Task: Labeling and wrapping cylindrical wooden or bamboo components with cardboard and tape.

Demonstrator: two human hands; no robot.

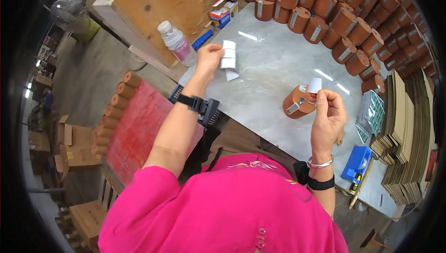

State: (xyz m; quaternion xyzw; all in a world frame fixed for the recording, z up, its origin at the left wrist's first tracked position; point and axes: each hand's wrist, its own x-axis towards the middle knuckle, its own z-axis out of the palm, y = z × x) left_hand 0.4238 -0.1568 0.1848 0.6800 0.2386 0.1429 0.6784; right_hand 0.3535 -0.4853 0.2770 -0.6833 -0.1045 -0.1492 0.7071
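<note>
My left hand [210,58] pinches the edge of a strip of white labels [228,58], which hangs curled over the grey tabletop [260,74]. Between the thumb and forefinger of my right hand [331,113] is a single white label [315,85]. That label is held beside the top of a reddish-brown cylinder [297,103] with metal plates on it, which stands on the table just left of my right hand. Whether the label touches the cylinder I cannot tell.
Many similar cylinders [344,23] are stacked along the far right. Flat cardboard stacks [409,136], green cards [372,113] and a blue tool case [357,163] lie at the right. A plastic bottle [176,43] stands left; a red board [144,132] borders a cylinder row.
</note>
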